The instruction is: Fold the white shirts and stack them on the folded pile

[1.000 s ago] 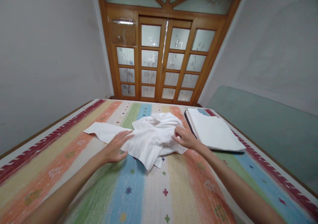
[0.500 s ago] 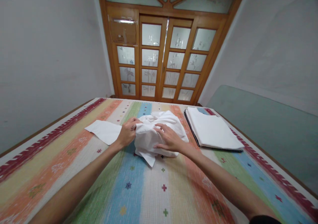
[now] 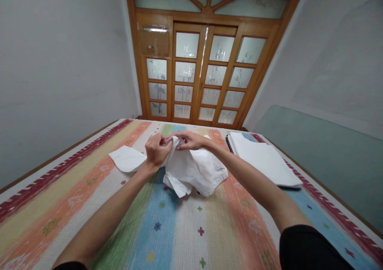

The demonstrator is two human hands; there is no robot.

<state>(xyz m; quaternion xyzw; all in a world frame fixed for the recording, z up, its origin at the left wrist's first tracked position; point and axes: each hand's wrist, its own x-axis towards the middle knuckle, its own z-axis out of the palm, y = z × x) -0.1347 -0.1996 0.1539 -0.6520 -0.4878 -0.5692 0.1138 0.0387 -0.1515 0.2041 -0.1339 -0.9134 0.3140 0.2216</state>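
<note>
A crumpled white cloth garment (image 3: 196,170) lies bunched on the striped cover, partly lifted at its upper left. My left hand (image 3: 157,149) is closed on its raised edge, and a white flap (image 3: 127,159) stretches out flat to the left of that hand. Close beside it, my right hand (image 3: 190,140) pinches the same raised part between thumb and fingers. The fingertips of both hands nearly meet, and folds of cloth partly hide them.
To the right, a folded white stack (image 3: 263,160) with a dark layer beneath lies on the striped cover (image 3: 185,238). A pale green board (image 3: 323,158) stands along the right side. Wooden doors with glass panes (image 3: 194,70) are beyond the far edge.
My right hand has moved up and left from the cloth's middle to beside my left hand and closed on the edge. The cloth's upper left is raised, and its right part has spread toward me.
</note>
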